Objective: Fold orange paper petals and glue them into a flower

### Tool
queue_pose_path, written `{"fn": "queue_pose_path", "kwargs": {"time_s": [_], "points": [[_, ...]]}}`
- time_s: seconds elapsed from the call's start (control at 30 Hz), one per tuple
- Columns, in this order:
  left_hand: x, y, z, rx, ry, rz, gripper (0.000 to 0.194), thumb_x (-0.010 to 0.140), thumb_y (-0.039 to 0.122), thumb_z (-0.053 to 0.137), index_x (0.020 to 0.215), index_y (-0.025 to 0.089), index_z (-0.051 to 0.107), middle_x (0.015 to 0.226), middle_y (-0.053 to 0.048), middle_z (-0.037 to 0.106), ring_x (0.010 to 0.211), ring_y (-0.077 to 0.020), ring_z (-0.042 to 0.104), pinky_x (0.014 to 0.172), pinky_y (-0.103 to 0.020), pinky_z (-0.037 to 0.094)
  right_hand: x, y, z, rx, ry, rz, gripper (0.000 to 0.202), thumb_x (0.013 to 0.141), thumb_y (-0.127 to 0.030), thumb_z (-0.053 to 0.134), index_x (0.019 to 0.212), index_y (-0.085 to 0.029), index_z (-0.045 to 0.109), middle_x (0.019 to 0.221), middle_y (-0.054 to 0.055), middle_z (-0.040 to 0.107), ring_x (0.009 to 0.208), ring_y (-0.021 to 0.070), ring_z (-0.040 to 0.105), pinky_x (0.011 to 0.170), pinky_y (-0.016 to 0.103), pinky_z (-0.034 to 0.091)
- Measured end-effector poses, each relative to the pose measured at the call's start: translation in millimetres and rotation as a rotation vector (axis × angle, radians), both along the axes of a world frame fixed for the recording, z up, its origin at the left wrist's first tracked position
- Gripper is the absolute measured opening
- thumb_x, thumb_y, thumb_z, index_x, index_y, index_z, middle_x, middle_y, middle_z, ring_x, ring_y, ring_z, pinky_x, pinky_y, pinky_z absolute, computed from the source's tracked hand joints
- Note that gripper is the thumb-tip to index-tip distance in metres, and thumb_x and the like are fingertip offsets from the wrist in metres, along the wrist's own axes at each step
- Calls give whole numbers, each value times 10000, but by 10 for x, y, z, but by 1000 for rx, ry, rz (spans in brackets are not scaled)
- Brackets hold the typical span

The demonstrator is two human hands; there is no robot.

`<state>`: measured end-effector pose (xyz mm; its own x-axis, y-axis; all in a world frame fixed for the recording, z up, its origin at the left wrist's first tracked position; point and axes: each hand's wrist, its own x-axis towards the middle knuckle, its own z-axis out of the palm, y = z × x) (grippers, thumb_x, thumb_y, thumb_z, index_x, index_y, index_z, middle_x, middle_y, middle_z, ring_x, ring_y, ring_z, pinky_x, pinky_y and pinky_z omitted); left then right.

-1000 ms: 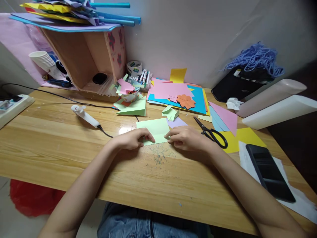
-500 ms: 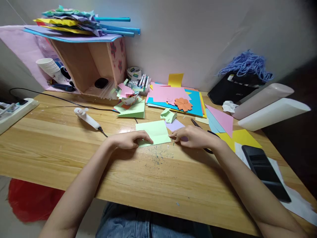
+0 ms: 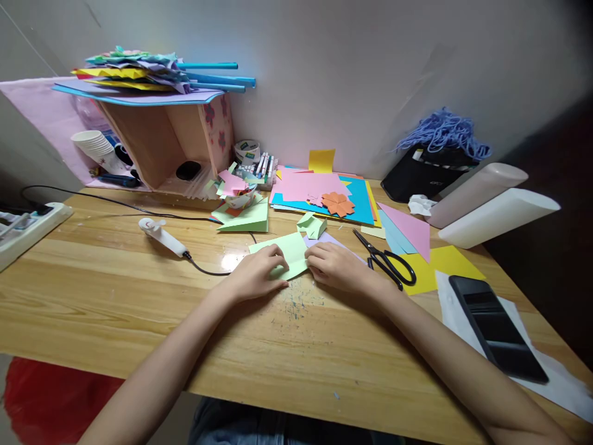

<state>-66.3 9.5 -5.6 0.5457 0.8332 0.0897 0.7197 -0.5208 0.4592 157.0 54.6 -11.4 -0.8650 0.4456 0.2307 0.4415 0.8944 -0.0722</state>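
A light green sheet of paper [image 3: 291, 248] lies on the wooden table between my hands, with a crease across it. My left hand [image 3: 263, 269] rests on its left part, thumb and fingers bent around the lower edge. Fingers curled, my right hand [image 3: 332, 264] grips the sheet's right edge. A purple sheet [image 3: 330, 238] lies partly beneath my right hand. Just behind the sheet is a small folded green paper piece [image 3: 311, 226]. Black-handled scissors [image 3: 385, 257] lie to the right of my right hand.
A white glue gun [image 3: 163, 237] with a cord lies left. Behind are a cardboard box [image 3: 217, 133], a cup of paper scraps [image 3: 239, 195] and stacked coloured sheets [image 3: 301, 185]. To the right are yellow paper [image 3: 456, 262], a black phone [image 3: 498, 327] and two rolls [image 3: 500, 213].
My right hand has moved left onto the green sheet's right edge and closed on it, uncovering the scissors. My left hand has shifted to the sheet's lower edge. The camera view has tilted slightly.
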Motion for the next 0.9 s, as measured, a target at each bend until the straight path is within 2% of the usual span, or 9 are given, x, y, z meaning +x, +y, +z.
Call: {"fn": "queue_pose_path", "kwargs": {"time_s": [0.13,0.27,0.37,0.43,0.5,0.6,0.7,0.83,0.9], "points": [[-9,-4,41,73,-27,0,165,797,170,456,869,184,604,1006,-60,590,900,-171,549,766,-290,417,24,5,52,-160,201,-54,130,815,-125,439,808,-149,566,871,85,613,827,186,529,749,326,413],[7,-32,129,0,-256,126,171,813,177,433,882,178,589,842,-29,639,769,-141,576,721,-271,433,26,-50,163,-576,505,-248,136,823,-279,504,868,-171,573,833,43,616,759,160,558,694,297,442],[29,-42,168,-99,-509,213,184,822,240,454,929,174,588,879,-35,643,794,-143,582,721,-258,441,-10,-83,192,-941,704,-345,225,779,-376,556,853,-166,585,808,39,623,724,157,582,638,277,461],[43,-29,145,-174,-612,266,250,820,277,473,1035,177,552,897,-44,630,803,-147,579,698,-252,448,-43,-92,170,-1149,778,-417,274,754,-409,572,871,-162,580,786,39,632,686,157,597,591,267,466],[54,-9,86,-175,-595,309,322,796,282,519,1103,190,510,901,-41,612,819,-153,570,708,-265,450,-72,-90,111,-1268,784,-511,303,734,-422,585,878,-157,571,734,30,633,620,149,596,533,251,453],[81,0,-25,-32,-365,331,247,732,260,600,971,202,571,942,-43,580,903,-186,539,786,-316,428,-102,-74,-25,-1229,737,-595,291,723,-415,590,828,-145,565,689,20,624,568,139,578,479,230,421],[133,-35,-110,39,-118,347,103,732,258,601,813,194,591,900,-45,560,881,-204,531,756,-331,423,-113,-69,-148,-1007,648,-581,253,767,-389,541,809,-143,583,722,28,630,621,149,580,510,237,425],[198,-81,-169,20,-34,358,148,780,241,548,919,197,571,895,-42,555,830,-184,545,671,-285,430,-103,-90,-204,-586,487,-526,226,825,-321,481,888,-155,621,756,36,642,675,166,579,605,278,452],[208,-84,-182,28,-20,354,181,794,244,532,964,196,571,904,-45,553,831,-181,546,672,-278,431,-86,-99,-211,-429,455,-434,232,841,-262,459,974,-163,621,843,56,660,758,178,596,684,303,472]]}}
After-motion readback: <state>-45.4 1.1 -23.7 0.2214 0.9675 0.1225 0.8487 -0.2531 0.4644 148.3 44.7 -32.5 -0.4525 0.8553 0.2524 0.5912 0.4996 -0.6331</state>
